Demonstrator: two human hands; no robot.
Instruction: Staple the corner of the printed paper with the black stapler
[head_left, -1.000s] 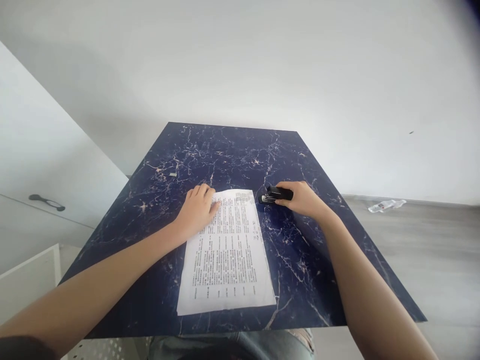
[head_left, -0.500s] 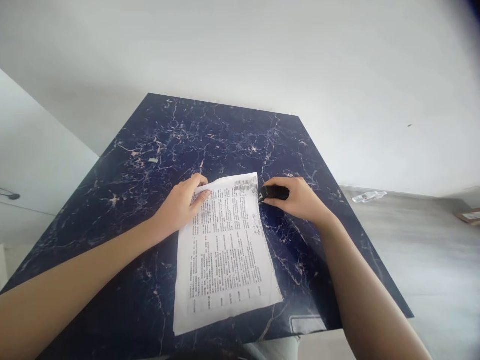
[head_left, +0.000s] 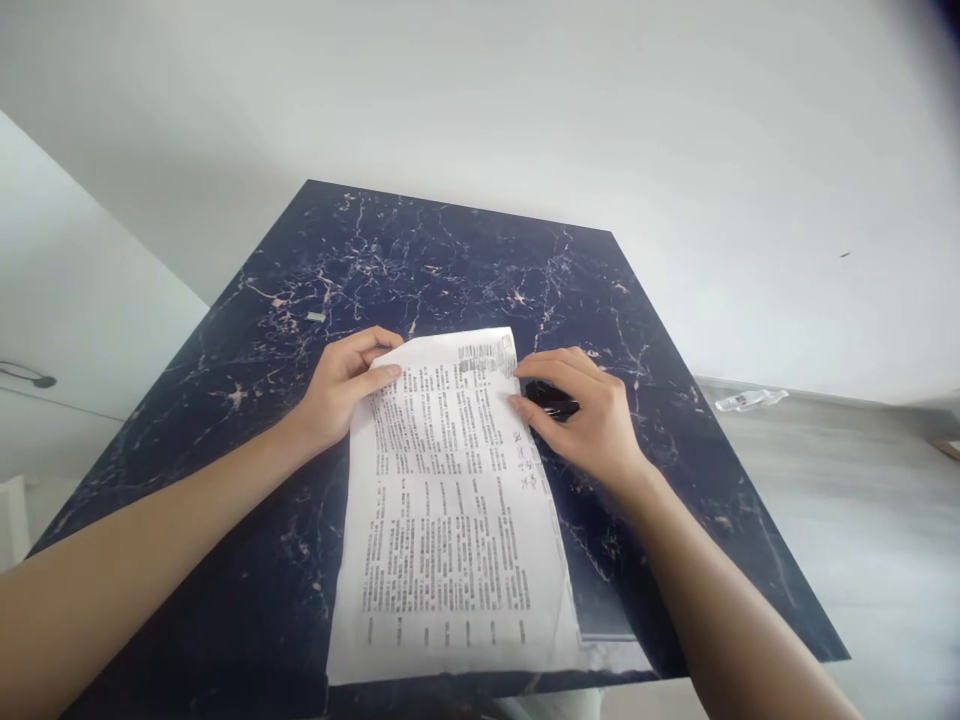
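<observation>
Printed paper sheets (head_left: 442,480) with a barcode at the top right and handwriting along the right side lie toward me, their top end lifted a little. My left hand (head_left: 345,390) pinches the upper left edge, thumb on the printed face and fingers behind. At the upper right edge, my right hand (head_left: 592,405) has its thumb and fingertips closed on the paper. A black stapler (head_left: 550,398) rests on the table just behind the right hand's fingers, partly hidden by them and no longer gripped.
The dark blue marbled table (head_left: 420,260) stands against a pale wall. A small light-coloured block (head_left: 316,317) lies at its left. Off the right edge, a clear plastic piece (head_left: 752,400) is on the grey floor.
My right hand has let go of the stapler and taken the paper's right edge. The paper has shifted slightly toward me and left, with the left hand moving left.
</observation>
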